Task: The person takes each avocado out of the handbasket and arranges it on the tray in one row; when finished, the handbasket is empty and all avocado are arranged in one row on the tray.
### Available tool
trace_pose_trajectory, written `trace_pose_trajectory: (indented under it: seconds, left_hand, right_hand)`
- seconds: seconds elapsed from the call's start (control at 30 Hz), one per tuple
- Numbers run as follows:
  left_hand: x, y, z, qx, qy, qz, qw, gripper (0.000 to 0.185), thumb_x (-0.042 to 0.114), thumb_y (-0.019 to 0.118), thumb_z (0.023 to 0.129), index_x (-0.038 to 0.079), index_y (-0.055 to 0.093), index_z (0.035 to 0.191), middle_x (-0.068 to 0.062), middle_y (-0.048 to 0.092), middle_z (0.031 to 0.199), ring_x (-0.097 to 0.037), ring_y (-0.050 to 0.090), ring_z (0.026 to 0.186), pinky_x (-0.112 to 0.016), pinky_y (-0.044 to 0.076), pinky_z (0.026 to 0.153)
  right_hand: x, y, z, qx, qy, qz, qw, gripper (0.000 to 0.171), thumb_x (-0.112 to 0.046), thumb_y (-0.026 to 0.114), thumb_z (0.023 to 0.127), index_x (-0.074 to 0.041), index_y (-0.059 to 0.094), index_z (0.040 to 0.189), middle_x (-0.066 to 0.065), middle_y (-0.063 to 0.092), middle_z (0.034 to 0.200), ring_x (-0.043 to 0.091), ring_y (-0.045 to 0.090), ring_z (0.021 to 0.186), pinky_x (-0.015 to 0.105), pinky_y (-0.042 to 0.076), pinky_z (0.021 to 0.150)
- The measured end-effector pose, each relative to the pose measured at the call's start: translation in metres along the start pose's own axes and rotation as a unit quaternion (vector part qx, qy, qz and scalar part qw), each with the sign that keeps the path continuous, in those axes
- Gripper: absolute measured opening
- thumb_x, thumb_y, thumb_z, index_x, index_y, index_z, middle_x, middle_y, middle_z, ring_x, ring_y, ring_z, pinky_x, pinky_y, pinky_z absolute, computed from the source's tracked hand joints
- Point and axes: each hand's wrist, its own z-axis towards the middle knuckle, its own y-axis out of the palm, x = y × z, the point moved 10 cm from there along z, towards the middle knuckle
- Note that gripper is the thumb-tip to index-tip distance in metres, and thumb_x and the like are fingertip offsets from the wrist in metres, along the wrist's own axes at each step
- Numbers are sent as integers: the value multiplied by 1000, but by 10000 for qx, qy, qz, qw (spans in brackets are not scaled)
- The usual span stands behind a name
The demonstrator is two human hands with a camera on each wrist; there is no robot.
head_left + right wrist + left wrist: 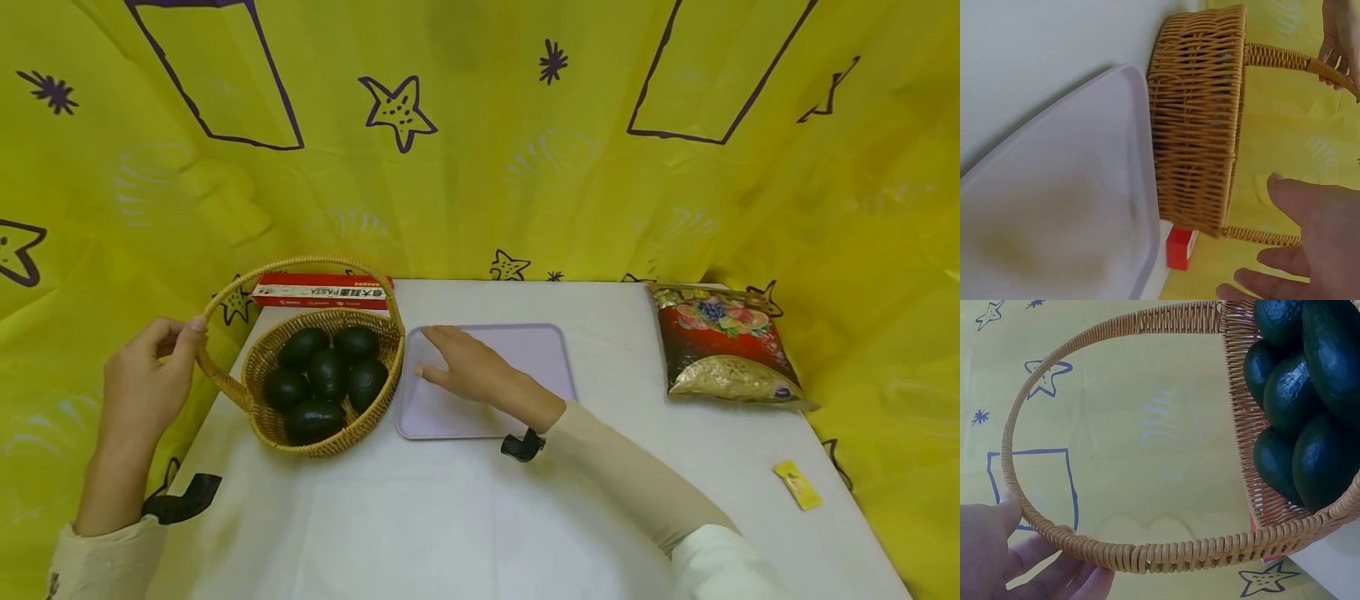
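Note:
My left hand [146, 379] grips the arched handle [1110, 555] of a wicker basket [330, 446] on its left side, thumb and fingers around the cane. Inside the basket lie several dark green avocados [327, 375]. Over the left half of a pale lilac tray [540, 350] is my right hand [476, 367], fingers spread and holding nothing. Its fingertips point toward the basket's right side. In the right wrist view, the basket's woven wall [1194, 125] stands right at the tray's edge, with the right hand [1329, 237] in front of the handle's lower end.
A red pasta box [322, 292] lies behind the basket. On the right of the white table [420, 533] are a red and gold bag with fruit pictures [727, 346] and a small yellow packet [798, 485]. A yellow patterned cloth [480, 192] hangs behind and at both sides.

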Motion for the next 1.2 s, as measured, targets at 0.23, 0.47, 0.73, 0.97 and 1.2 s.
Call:
trace_pose_trajectory:
  seconds: [0.23,0.47,0.73,0.97,1.2]
  left_hand:
    - [3,0,0,48,43,22,10000,52,46,47,112,-1,67,117,-31,68,121,-48,59,116,-31,36,76]
    - [6,2,1,34,55,-34,10000,53,47,47,112,-2,67,116,-32,68,123,-51,58,119,-36,37,79]
    - [9,3,2,56,123,-39,9999,51,44,47,112,-3,67,116,-31,69,120,-49,59,117,-32,36,78]
    - [6,0,2,165,102,51,9998,49,43,49,112,-2,69,115,-29,70,117,-24,61,101,-29,36,75]
    - [1,-1,2,89,89,90,9999,50,46,50,111,1,69,115,-12,73,106,-1,48,94,-28,37,75]
  right_hand:
    - [-25,3,14,-37,-358,-66,9993,65,-34,68,105,-5,46,158,12,51,159,26,44,150,37,35,124]
    - [-44,3,22,-113,-413,4,9991,57,-31,73,102,-6,56,151,10,59,150,24,54,140,35,42,118]
    - [-65,9,35,-424,-824,223,9955,49,-23,71,103,-8,60,148,9,60,149,21,56,137,31,45,113]
    - [-79,22,56,-775,-979,-83,9921,48,-23,72,103,-10,61,148,6,60,150,20,53,142,29,42,117]
    - [-92,35,69,-1126,-1040,-387,9874,49,-22,74,101,-9,62,147,7,60,150,22,51,144,29,40,119]
